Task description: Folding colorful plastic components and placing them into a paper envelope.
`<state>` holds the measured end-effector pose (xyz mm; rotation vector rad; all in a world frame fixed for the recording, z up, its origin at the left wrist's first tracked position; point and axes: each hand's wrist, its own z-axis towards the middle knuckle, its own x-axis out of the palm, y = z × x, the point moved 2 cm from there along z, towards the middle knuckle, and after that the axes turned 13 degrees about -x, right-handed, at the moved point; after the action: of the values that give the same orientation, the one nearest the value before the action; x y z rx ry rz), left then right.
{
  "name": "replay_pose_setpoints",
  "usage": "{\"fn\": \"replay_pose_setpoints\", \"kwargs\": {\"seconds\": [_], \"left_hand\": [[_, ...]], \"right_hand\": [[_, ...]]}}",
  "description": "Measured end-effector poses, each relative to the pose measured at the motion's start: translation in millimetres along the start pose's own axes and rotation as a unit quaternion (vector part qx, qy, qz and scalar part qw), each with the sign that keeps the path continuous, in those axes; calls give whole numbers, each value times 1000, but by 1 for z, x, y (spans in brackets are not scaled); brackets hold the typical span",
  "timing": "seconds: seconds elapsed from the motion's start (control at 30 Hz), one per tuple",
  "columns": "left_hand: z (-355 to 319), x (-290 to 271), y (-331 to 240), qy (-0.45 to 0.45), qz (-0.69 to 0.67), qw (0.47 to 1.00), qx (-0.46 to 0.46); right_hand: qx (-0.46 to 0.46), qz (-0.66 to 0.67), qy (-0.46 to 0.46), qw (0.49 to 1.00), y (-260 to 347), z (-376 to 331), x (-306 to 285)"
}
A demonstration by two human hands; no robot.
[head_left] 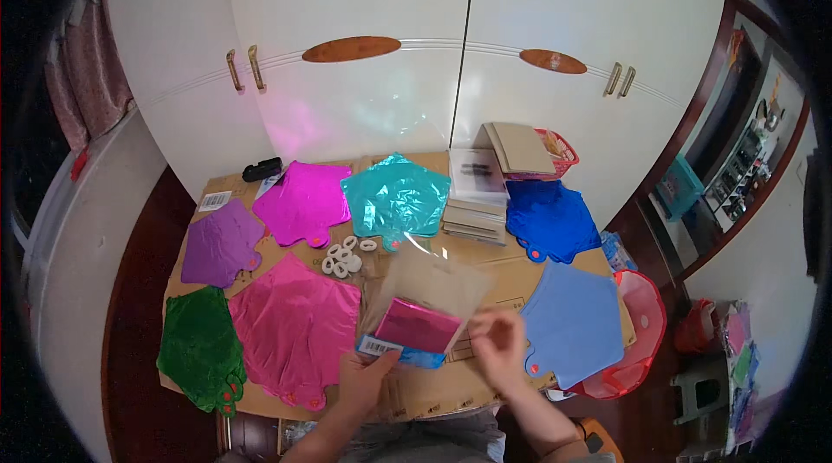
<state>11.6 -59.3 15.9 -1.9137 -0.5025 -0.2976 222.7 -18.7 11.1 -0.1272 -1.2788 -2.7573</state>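
My left hand (368, 374) grips the lower edge of a clear plastic bag (433, 279) near the table's front. Inside the bag is a folded pink foil piece (418, 326), with a blue-and-white card (420, 357) along its bottom. Close to the bag's right side, my right hand (500, 348) has its fingers curled in; what they hold, if anything, I cannot make out. Flat foil pieces with rounded tabs, like uninflated star balloons, lie around: pink (299, 324), teal (399, 197), magenta (303, 201), purple (220, 242), green (201, 335), dark blue (551, 218) and light blue (576, 324).
Several small white rings (345, 257) lie mid-table on the cardboard (494, 281). Behind stand stacked cards (475, 220), a clear-topped box (477, 172) and a red basket (568, 151). A black object (262, 169) sits back left. A red basin (646, 329) stands at the right edge.
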Motion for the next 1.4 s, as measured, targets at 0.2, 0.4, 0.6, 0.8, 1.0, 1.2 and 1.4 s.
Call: {"fn": "replay_pose_setpoints", "kwargs": {"seconds": [0.2,0.4,0.6,0.8,1.0,1.2,1.4], "left_hand": [[-16,-22,-23,35,232,972,-6],[-11,-35,-10,57,227,972,28],[-15,-28,-19,48,210,976,-16],[-9,-41,-9,57,219,974,-8],[-14,-30,-16,61,171,983,2],[-15,-34,-13,53,199,978,11],[-18,-32,-11,58,181,982,12]], "right_hand": [[122,-125,187,967,44,85,-25],[257,23,198,946,41,93,-15],[305,29,236,922,35,93,-17],[304,48,232,923,32,91,-19],[326,89,220,915,26,90,-19],[233,-15,260,937,24,83,-18],[160,-176,243,940,38,85,-9]]}}
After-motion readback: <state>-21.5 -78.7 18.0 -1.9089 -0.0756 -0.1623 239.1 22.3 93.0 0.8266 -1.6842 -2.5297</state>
